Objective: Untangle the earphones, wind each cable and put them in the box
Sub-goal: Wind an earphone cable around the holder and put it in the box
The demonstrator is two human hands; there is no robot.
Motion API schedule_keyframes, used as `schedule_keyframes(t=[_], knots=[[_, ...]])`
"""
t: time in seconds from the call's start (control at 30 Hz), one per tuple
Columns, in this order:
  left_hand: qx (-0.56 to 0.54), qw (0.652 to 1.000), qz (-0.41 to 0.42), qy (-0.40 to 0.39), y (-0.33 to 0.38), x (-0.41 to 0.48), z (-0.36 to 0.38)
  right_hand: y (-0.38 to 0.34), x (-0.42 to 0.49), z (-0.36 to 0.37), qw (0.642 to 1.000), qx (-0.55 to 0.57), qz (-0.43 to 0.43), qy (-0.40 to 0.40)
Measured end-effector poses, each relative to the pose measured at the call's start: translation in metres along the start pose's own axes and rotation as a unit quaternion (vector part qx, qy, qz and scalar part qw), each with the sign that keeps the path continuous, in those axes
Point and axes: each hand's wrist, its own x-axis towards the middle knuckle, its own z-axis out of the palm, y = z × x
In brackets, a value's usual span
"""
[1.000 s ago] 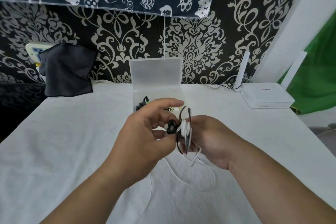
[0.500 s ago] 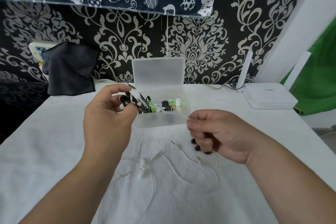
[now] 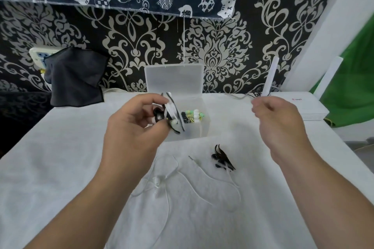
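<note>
Left hand (image 3: 129,127) gripping wound earphones (image 3: 171,115), box (image 3: 192,133) behind

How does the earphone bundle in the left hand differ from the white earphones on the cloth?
The earphone bundle is wound into a coil; the white earphones are loose, their cable spread in loops. The bundle is black and white; the others are all white. The left hand holds the bundle up before the box; the white earphones lie on the cloth. Both are wired earphones.

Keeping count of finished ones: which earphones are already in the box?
The green set, lying inside the clear box. The black-and-white bundle is gripped in the left hand; the white earbud and black ear hooks lie on the cloth.
</note>
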Motion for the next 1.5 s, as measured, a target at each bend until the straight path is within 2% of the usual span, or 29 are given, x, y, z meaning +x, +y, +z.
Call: schedule_keyframes(t=[0.03,0.1,0.2,0.27,0.43,0.77,0.9,1.0,1.07,1.13,1.27,1.4,1.5], knots=[[-0.015,1.000,-0.004,-0.018,0.001,-0.002,0.003,-0.005,-0.004,0.003,0.999,0.026,-0.024,-0.038],[-0.041,0.998,-0.008,-0.048,0.003,-0.005,0.008,-0.013,-0.016,0.013,0.979,0.107,-0.037,-0.169],[-0.070,0.995,-0.007,-0.076,0.003,-0.009,0.012,-0.019,-0.037,0.030,0.916,0.176,-0.016,-0.359],[-0.086,0.993,-0.013,-0.075,0.001,-0.008,0.011,-0.017,-0.047,0.038,0.899,0.153,-0.021,-0.410],[-0.034,0.999,-0.009,-0.032,-0.003,-0.004,0.004,-0.012,-0.051,0.042,0.894,0.119,0.005,-0.431],[0.130,0.991,0.025,0.012,-0.009,-0.005,0.004,-0.022,-0.049,0.031,0.866,0.061,-0.011,-0.497],[0.244,0.966,0.079,-0.015,-0.012,-0.007,0.004,-0.026,-0.044,0.020,0.866,0.071,-0.033,-0.493],[0.310,0.941,0.110,-0.080,-0.013,-0.009,0.005,-0.033,-0.040,0.011,0.884,0.055,-0.080,-0.458],[0.311,0.935,0.102,-0.136,-0.012,-0.011,0.007,-0.034,-0.034,0.008,0.916,0.048,-0.095,-0.387],[0.274,0.945,0.065,-0.166,-0.012,-0.015,0.009,-0.032,-0.029,0.007,0.947,0.017,-0.107,-0.302],[0.188,0.962,0.014,-0.200,-0.008,-0.019,0.012,-0.023,-0.023,0.010,0.970,-0.027,-0.104,-0.216],[0.111,0.970,-0.004,-0.214,-0.005,-0.019,0.014,-0.014,-0.022,0.018,0.972,0.032,-0.034,-0.229],[0.091,0.972,-0.009,-0.218,-0.006,-0.018,0.013,-0.011,-0.025,0.025,0.949,0.128,0.075,-0.279]])
